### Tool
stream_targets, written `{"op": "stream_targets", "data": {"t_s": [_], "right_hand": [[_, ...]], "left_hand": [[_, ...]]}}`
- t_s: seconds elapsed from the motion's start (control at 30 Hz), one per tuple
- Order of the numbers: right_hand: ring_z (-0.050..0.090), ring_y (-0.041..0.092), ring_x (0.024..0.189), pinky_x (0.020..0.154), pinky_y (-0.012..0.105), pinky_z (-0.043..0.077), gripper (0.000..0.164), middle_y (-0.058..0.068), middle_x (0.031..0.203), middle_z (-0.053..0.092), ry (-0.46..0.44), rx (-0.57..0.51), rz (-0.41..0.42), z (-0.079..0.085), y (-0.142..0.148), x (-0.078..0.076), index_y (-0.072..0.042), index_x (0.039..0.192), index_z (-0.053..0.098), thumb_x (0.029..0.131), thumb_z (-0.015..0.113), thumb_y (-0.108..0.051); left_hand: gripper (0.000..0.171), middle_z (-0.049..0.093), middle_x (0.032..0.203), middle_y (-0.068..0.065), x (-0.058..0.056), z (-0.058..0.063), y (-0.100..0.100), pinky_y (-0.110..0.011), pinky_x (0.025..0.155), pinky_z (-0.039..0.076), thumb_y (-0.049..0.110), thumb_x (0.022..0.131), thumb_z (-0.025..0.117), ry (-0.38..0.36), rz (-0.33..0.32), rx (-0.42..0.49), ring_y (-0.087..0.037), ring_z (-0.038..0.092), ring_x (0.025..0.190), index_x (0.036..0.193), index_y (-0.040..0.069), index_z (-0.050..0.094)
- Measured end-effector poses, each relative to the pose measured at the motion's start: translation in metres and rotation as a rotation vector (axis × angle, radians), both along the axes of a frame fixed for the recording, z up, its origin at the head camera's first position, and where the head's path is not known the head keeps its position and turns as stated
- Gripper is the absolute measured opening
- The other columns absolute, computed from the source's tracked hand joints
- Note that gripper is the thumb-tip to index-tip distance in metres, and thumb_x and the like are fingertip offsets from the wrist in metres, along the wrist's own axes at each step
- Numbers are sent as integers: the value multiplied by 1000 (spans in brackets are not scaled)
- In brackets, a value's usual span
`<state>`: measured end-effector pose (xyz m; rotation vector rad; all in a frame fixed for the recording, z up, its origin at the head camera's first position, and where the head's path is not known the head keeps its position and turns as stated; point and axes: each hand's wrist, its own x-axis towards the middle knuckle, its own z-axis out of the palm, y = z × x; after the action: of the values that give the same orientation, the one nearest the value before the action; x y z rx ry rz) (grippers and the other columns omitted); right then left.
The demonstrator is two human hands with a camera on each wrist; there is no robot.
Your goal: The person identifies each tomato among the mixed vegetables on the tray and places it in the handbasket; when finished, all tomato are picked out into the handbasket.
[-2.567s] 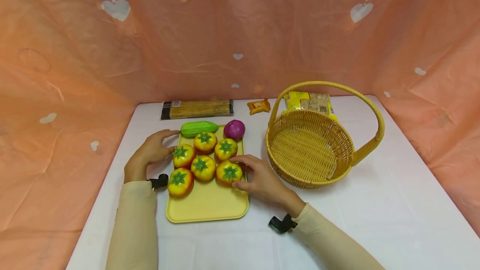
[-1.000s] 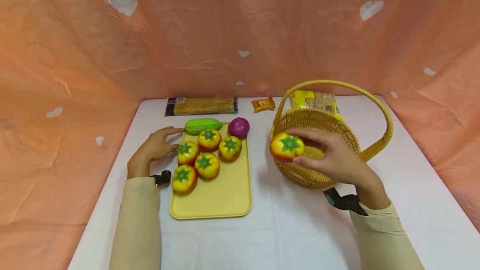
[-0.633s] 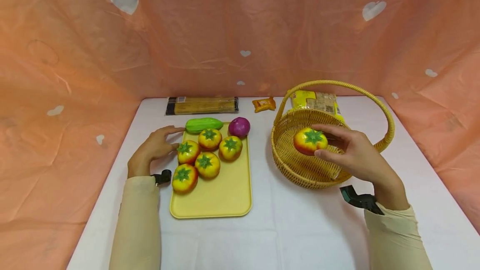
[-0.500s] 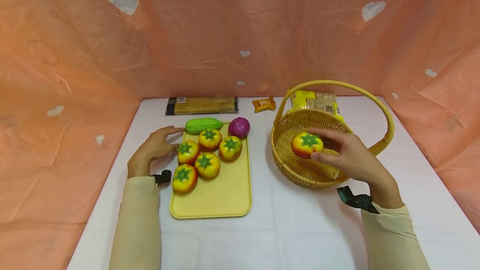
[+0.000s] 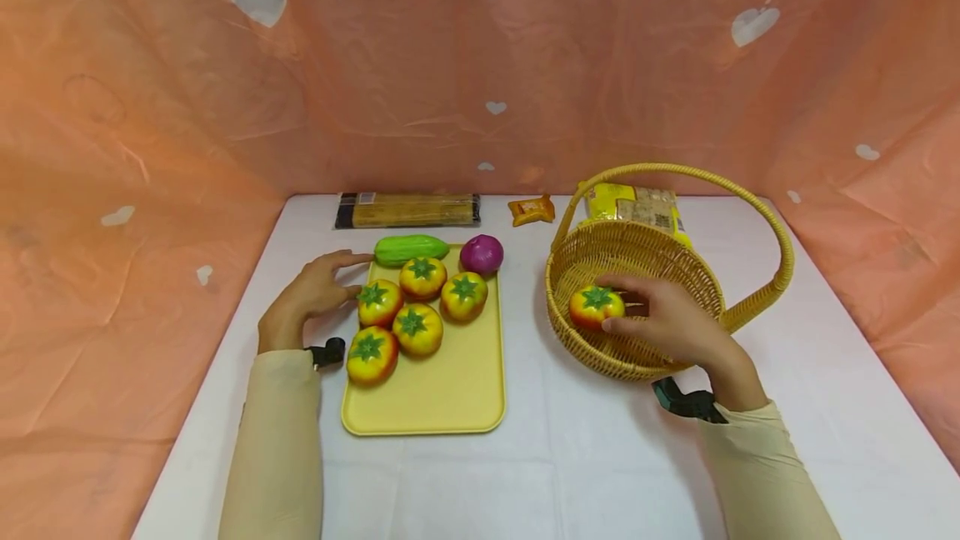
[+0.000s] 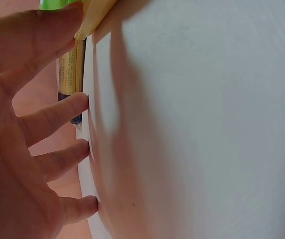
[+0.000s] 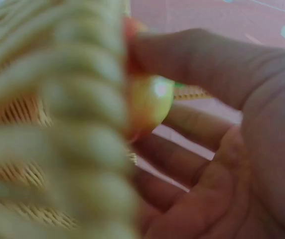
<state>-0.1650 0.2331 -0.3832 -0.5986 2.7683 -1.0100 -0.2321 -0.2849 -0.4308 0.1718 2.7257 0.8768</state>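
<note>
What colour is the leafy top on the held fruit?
The leafy top is green, clearest in the head view.

In the right wrist view, the blurred basket (image 7: 87, 124) hides part of the tomato (image 7: 151, 102); in the head view, part of the bag (image 5: 637, 205). The packet (image 5: 531, 210) has unreadably small print.

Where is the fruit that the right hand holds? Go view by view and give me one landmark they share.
Head: the fruit is right of centre, in the right hand, seen within the rim of the basket.
Left wrist: not in it.
Right wrist: just above centre, partly hidden by the blurred basket.
Shared landmark: the pink backdrop, behind the table in head, at the left in left wrist, top right in right wrist.
</note>
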Motion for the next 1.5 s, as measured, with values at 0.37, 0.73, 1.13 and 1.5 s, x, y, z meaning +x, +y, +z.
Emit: {"op": "stream_targets", "data": {"t_s": [0.37,0.73,1.13,1.5], "right_hand": [[75,26,111,97,49,63,56,16,132,75,-45,90,47,-14,-13,-5,-5,148,68,95,85,-16],[71,36,122,103,56,58,64,20,145,70,-27,64,23,-17,-13,-5,-6,153,64,94,86,-18],[69,46,132,111,46,59,63,19,152,67,-16,-90,-3,-3,3,1,-7,153,63,96,86,-20],[69,12,134,114,29,55,59,1,146,72,39,-541,226,-1,-22,9,2,145,67,89,81,14]], "left_hand": [[58,31,174,-33,0,-1,-1,-75,131,16,14,102,68,2,3,10,-59,23,162,160,10,57],[61,28,176,-30,2,0,1,-75,131,14,16,103,67,-43,28,17,-57,21,163,163,15,54],[61,29,175,-31,3,0,0,-76,131,15,17,103,69,-37,27,15,-58,22,162,162,14,55],[58,32,173,-34,2,-2,-1,-75,131,17,15,103,67,17,-7,5,-59,25,161,160,10,57]]}}
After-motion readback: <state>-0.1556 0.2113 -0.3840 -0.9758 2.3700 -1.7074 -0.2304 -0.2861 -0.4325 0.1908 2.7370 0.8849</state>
